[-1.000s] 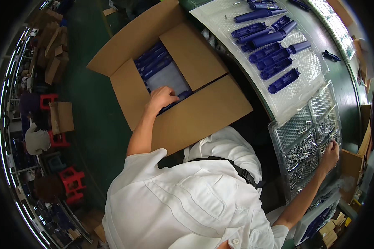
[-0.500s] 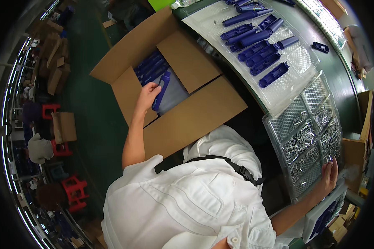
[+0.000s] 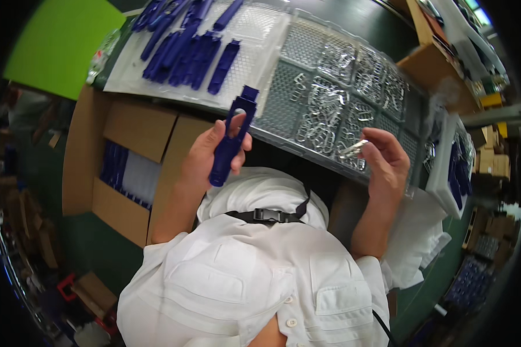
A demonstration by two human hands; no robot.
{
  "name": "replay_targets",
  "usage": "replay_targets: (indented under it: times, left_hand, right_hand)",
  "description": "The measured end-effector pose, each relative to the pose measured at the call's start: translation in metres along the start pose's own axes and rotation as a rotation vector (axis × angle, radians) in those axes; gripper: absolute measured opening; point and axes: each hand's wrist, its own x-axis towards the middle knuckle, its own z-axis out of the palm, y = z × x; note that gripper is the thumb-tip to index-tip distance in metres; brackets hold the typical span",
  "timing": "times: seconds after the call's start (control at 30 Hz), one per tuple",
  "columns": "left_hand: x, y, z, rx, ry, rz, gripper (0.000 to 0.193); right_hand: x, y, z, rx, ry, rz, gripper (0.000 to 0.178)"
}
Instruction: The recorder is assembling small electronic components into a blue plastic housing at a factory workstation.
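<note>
My left hand [image 3: 199,151] is closed round a long dark-blue plastic housing [image 3: 228,144], held upright above my lap. A round hole shows near its stepped upper end. Over the near edge of a clear compartment tray [image 3: 266,122], my right hand [image 3: 387,156] pinches a small shiny metal clip [image 3: 353,150]. More wire-like metal clips [image 3: 325,101] lie heaped in the tray. Several blue housing parts [image 3: 199,55] rest on a white textured sheet [image 3: 246,72] farther left, some of them hollow side up.
An open cardboard box [image 3: 139,124] with blue pieces [image 3: 115,165] in it stands at my left. A green panel [image 3: 64,46] rises beyond it. At the right, a white container [image 3: 442,168] holds more blue parts, near a wooden box [image 3: 439,66].
The view has turned toward the bench. My left hand has left the cardboard box and holds a blue housing before me; whether it is the same piece, I cannot tell. My right hand has come nearer.
</note>
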Motion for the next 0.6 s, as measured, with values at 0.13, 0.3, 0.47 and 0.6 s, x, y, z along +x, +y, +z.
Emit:
replay_targets:
  times: [0.13, 0.3, 0.47, 0.6]
  left_hand:
    - [0.036, -0.036, 0.052, 0.092, -0.147, -0.310, 0.058]
    - [0.055, -0.059, 0.085, 0.167, -0.258, -0.429, 0.057]
    - [0.057, -0.065, 0.092, 0.212, -0.306, -0.394, 0.048]
    - [0.056, -0.065, 0.095, 0.281, -0.301, -0.372, 0.046]
  right_hand:
    - [-0.010, -0.012, 0.006, -0.006, 0.026, -0.078, 0.017]
    - [-0.010, -0.011, -0.005, -0.315, 0.046, -0.249, 0.015]
    - [-0.013, -0.018, -0.006, -0.636, 0.002, -0.335, 0.015]
    - [-0.014, -0.018, 0.003, -0.667, -0.007, -0.279, 0.016]
